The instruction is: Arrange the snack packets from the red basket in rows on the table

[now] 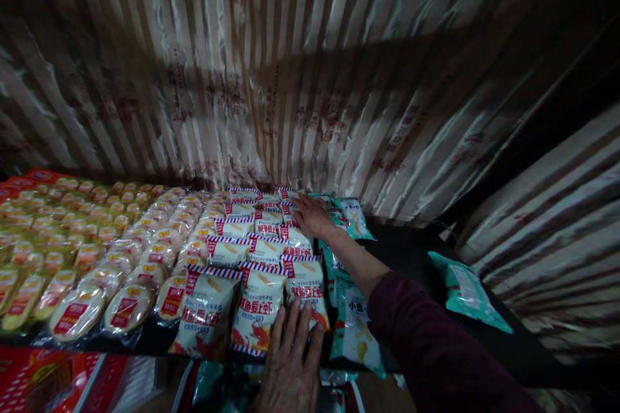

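Rows of white snack bags (208, 310) with red lettering and striped top edges stand on a black shelf. My left hand (290, 355) is open at the front, its stretched fingers touching the lower front of the front-row bags. Reaching over from the right, my right hand (312, 214) lies open at the back of the rows, its fingers over the rear white bags. Partly hidden by my right forearm is a column of teal snack bags (357, 329) beside the white ones.
Rows of round wrapped cakes (128, 306) and yellow packaged snacks (29, 297) fill the left side. A lone teal bag (467, 290) lies on the black shelf (416, 251) at right. Striped sheeting (290, 110) hangs behind. Below the front edge are red packages (43, 374).
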The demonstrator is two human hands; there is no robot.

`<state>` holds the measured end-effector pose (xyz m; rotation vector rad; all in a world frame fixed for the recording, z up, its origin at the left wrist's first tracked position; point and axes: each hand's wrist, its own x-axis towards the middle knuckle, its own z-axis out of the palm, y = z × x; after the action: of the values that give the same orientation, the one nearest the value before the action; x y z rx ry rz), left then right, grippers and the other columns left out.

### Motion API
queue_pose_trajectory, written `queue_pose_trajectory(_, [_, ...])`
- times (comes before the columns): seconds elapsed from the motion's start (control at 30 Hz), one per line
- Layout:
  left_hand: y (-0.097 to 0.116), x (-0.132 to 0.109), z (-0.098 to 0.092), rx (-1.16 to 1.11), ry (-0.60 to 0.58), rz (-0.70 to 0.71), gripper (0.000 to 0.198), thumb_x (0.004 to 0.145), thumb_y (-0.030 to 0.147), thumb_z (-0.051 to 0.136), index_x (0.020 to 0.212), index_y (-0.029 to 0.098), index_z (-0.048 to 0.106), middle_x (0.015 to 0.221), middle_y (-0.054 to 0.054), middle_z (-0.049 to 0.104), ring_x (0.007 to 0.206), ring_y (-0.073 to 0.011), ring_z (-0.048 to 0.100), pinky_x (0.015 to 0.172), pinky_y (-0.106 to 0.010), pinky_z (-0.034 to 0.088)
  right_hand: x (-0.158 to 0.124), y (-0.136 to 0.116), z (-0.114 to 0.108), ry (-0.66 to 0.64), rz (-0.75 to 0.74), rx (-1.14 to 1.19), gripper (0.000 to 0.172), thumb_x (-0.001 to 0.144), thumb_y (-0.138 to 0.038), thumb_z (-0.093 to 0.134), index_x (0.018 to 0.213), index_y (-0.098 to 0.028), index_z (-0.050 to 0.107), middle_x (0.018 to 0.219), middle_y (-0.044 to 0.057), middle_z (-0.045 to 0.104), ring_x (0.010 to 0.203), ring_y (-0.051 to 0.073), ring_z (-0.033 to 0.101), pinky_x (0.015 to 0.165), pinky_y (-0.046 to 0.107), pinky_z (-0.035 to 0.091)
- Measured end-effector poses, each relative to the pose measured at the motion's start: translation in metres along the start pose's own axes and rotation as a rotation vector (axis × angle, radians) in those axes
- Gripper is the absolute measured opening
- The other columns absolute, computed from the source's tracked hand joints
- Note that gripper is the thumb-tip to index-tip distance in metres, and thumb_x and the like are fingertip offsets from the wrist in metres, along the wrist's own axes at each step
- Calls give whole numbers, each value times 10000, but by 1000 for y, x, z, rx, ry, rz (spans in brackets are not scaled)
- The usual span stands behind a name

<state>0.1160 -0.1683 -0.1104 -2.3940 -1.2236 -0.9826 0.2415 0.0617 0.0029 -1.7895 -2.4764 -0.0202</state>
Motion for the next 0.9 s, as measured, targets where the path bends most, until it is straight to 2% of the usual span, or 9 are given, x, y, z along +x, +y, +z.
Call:
queue_pose_trajectory(0.1, [1,-1,4,16,21,-5,501,835,336,564,1319,220,501,1467,-77,411,1415,-284,225,1149,-467,134,6,-2,-3,9,16,-12,510,960,-388,277,1430,-209,364,1549,106,247,1415,266,246,1134,518,131])
queue_pose_trajectory(0.27, [-2,3,1,64,-1,31,485,863,320,547,1339,258,480,1474,-56,403,1423,-248,214,1163,-446,104,22,-6,-3,-41,41,-18,529,961,-406,261,1440,-196,340,1551,115,233,1417,263,247,1136,550,82])
queue_pose_trajectory(0.4, [-4,6,-1,63,15,45,417,880,324,526,1295,283,522,1482,-25,394,1429,-201,193,1179,-405,59,31,-7,-1,-104,33,-22,511,963,-426,224,1400,-234,405,1506,93,352,1378,250,334,1132,570,53])
queue_pose_trajectory(0.5, [-3,6,0,48,48,39,383,870,381,546,1235,269,570,1492,-25,377,1437,-217,163,1182,-409,43,33,-8,1,-115,12,-29,502,964,-426,211,1358,-244,463,1456,84,437,1331,240,410,1137,545,53])
queue_pose_trajectory(0.73, [0,6,0,30,29,9,399,875,364,538,1260,255,548,1505,-38,354,1436,-222,173,1181,-408,56,32,-9,-4,-134,14,-28,535,960,-452,191,1389,-244,431,1425,68,478,1292,250,463,1130,506,126])
queue_pose_trajectory(0.9, [-2,3,0,25,-14,30,448,880,411,526,1301,259,519,1497,-50,366,1430,-232,186,1174,-412,52,31,-11,-5,-90,9,-5,506,966,-418,208,1399,-256,411,1428,54,477,1306,243,443,1136,517,116])
